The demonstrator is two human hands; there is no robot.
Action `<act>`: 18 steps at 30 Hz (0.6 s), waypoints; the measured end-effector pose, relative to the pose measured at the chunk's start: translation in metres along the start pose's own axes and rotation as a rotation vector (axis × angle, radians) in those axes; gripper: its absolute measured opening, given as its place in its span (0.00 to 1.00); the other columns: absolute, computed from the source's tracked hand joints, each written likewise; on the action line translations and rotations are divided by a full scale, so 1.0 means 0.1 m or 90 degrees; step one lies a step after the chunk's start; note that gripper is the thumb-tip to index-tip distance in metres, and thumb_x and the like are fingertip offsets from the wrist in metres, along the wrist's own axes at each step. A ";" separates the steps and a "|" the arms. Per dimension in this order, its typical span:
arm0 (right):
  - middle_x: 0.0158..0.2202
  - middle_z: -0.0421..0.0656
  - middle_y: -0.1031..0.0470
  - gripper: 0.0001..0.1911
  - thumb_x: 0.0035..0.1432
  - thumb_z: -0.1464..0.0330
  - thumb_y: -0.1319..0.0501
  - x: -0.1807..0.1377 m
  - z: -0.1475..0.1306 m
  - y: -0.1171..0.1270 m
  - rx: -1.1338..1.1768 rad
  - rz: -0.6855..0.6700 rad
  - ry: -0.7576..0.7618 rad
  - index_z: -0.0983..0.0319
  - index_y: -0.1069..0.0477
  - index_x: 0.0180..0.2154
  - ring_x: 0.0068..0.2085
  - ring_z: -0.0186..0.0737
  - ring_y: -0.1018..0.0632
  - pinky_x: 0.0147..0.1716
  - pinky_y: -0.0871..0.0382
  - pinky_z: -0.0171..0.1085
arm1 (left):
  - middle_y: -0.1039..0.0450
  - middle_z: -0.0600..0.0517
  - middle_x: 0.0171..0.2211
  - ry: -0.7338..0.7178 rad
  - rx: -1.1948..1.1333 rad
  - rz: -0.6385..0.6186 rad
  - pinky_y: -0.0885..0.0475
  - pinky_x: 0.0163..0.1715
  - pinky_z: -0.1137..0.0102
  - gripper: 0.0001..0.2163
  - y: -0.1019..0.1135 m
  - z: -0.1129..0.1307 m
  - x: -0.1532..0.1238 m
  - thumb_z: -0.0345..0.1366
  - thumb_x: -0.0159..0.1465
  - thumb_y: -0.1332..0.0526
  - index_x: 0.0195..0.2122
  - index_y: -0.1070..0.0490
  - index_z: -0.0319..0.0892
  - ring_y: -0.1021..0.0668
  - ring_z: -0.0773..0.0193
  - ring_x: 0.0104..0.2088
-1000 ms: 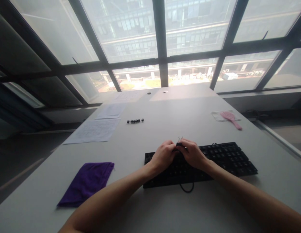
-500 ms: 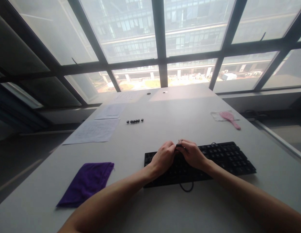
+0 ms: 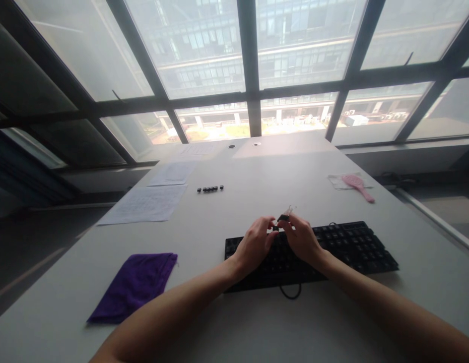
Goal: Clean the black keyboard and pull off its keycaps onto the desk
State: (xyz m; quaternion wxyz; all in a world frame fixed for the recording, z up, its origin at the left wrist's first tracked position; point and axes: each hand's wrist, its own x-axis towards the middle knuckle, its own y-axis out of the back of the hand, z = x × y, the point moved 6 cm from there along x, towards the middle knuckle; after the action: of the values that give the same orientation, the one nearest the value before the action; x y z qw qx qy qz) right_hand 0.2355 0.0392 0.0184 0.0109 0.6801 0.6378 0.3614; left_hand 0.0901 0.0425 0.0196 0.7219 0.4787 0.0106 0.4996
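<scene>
- Far left, near part of the pale surface: purple cloth, lying flat, one narrow corner toward the near left; just beside the left forearm.
- Beyond the cloth: printed sheet, flat near the left edge. Smaller paper lies past it; faint third sheet farther back.
- Right of the papers: row of small black pieces, keycap-like. Middle ones stand close together; one at each end sits slightly apart. Well clear of both hands.
- Far end, near the window: two small round fittings, dark-centred one left of the paler one.
- Left hand: over the left half of the black keyboard; grip closed at thumb and fingertips on a small dark piece. Markings too small to read.
- Keyboard: lies flat beneath both hands, partly hidden by them. Black cable loop shows at its near edge.
- Right hand: just beside the left; grip closed around a dark-handled tool, thin wire prongs pointing away from the person, raised above the keyboard's far edge.
- Far right: pink hairbrush, partly on a whitish sheet, handle toward the near right.
</scene>
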 end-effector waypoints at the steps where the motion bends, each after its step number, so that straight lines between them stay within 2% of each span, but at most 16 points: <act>1: 0.30 0.41 0.25 0.10 0.69 0.65 0.47 0.00 0.01 0.00 0.007 -0.005 -0.013 0.59 0.32 0.34 0.31 0.39 0.26 0.34 0.35 0.36 | 0.30 0.49 0.41 -0.003 0.003 0.002 0.27 0.45 0.64 0.11 0.01 0.01 0.00 0.30 0.69 0.43 0.52 0.37 0.44 0.26 0.60 0.43; 5: 0.27 0.40 0.25 0.12 0.69 0.64 0.47 0.03 0.03 0.01 0.049 -0.003 -0.033 0.59 0.34 0.32 0.29 0.38 0.26 0.32 0.35 0.35 | 0.30 0.47 0.44 -0.074 0.070 -0.046 0.28 0.46 0.63 0.11 0.01 0.13 0.01 0.30 0.71 0.48 0.53 0.35 0.45 0.27 0.59 0.45; 8: 0.26 0.38 0.27 0.11 0.68 0.63 0.47 0.04 0.06 0.02 0.071 0.007 -0.045 0.59 0.35 0.32 0.28 0.37 0.28 0.30 0.36 0.35 | 0.30 0.46 0.43 -0.106 0.109 -0.048 0.28 0.47 0.62 0.12 0.02 0.19 0.03 0.30 0.71 0.49 0.53 0.34 0.44 0.27 0.58 0.44; 12: 0.26 0.39 0.27 0.13 0.68 0.63 0.47 0.03 0.06 -0.01 0.074 -0.004 -0.040 0.59 0.35 0.31 0.28 0.37 0.28 0.31 0.35 0.36 | 0.29 0.47 0.44 -0.100 0.129 -0.045 0.28 0.47 0.62 0.10 0.01 0.17 0.03 0.29 0.70 0.46 0.51 0.32 0.44 0.27 0.58 0.45; 16: 0.27 0.40 0.25 0.13 0.68 0.62 0.47 0.02 0.07 0.00 0.077 0.004 -0.049 0.59 0.34 0.32 0.29 0.38 0.26 0.31 0.34 0.37 | 0.31 0.47 0.49 -0.096 0.131 -0.023 0.28 0.48 0.61 0.11 0.03 0.18 0.02 0.27 0.68 0.43 0.50 0.31 0.45 0.28 0.57 0.48; 18: 0.27 0.40 0.24 0.13 0.69 0.62 0.47 0.03 0.08 0.01 0.087 0.008 -0.066 0.59 0.34 0.32 0.29 0.38 0.25 0.32 0.34 0.37 | 0.30 0.47 0.48 -0.084 0.108 -0.011 0.28 0.49 0.62 0.09 0.07 0.18 0.04 0.28 0.67 0.41 0.47 0.30 0.45 0.28 0.57 0.48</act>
State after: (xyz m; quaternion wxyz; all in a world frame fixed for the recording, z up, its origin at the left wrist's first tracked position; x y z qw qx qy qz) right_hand 0.2399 0.0452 0.0144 -0.0046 0.7010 0.6553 0.2814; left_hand 0.0956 0.0334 0.0359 0.6826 0.5695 0.0094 0.4579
